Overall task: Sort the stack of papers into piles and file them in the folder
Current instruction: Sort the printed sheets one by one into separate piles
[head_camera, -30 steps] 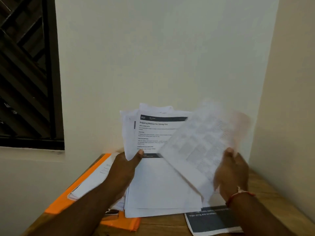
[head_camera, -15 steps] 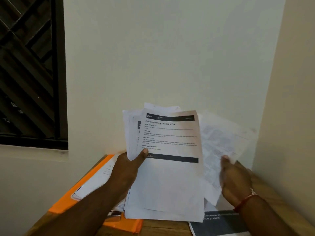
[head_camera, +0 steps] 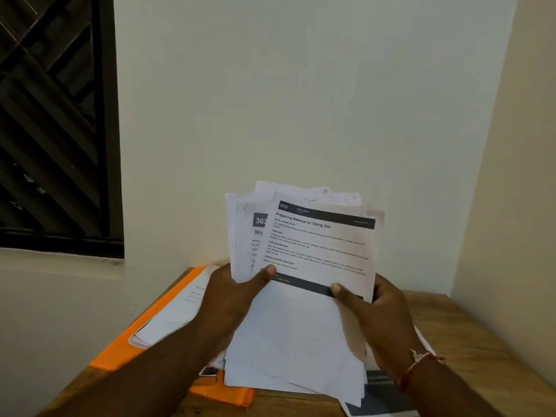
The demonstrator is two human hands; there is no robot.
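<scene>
Left hand (head_camera: 231, 299): gripping fanned paper stack (head_camera: 240, 233), keeping headings readable.
Right hand (head_camera: 379, 314): pinching top sheet (head_camera: 322, 245), readying separation.
Orange folder (head_camera: 120, 353): lying along left edge of table (head_camera: 457, 323).

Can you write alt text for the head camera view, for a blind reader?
A left hand holds up a fanned stack of papers while the right hand pinches the top sheet, headed "Preparing Makeup for Going Out". Beneath, an orange folder with sheets on it lies on a wooden table.
</scene>
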